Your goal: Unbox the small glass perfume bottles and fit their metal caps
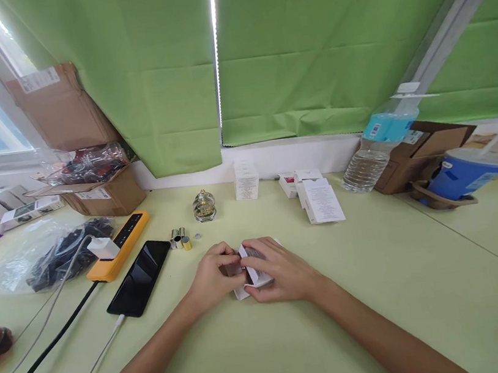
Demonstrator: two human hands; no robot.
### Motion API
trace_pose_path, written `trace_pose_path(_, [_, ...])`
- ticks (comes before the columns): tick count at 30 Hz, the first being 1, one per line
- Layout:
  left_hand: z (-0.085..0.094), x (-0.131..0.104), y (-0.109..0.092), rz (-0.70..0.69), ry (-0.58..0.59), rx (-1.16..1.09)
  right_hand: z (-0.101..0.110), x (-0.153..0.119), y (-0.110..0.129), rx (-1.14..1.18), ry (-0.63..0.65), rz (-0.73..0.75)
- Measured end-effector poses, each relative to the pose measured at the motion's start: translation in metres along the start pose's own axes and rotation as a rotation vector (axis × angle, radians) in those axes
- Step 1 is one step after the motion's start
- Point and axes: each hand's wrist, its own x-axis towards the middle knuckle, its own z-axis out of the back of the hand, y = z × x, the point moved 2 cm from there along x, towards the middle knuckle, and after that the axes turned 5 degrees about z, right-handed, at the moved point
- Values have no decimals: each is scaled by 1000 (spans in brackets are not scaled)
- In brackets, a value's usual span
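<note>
pale green table (pixel 384 291) under green curtains; my two hands meet on a small white cardboard box (pixel 256 275) at its middle.
left hand (pixel 213 278) pinches its flap, right hand (pixel 280 275) clasps it; a hard tug could tear the flap, or knock the small gold caps (pixel 180 239) nearby.

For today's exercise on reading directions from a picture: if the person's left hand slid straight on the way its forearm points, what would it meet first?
The left hand points up and to the right, so it would first push against the small white box it already touches, with the right hand on the box's other side. Depth is hard to judge.
</note>
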Motion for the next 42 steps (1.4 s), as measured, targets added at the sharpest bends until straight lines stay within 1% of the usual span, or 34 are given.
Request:
trace_pose_path(10, [5,0,-2,15,17,-18,2,-4,-4,0,-10,-15])
trace_pose_path(23, [6,0,0,21,-5,-28,3,-6,-10,-12,-26,8])
trace_pose_path(32, [11,0,0,29,-18,-28,2,-9,-13,-2,-15,-18])
trace_pose_path(42, [12,0,4,38,-26,21,3,-12,-20,-28,-55,1])
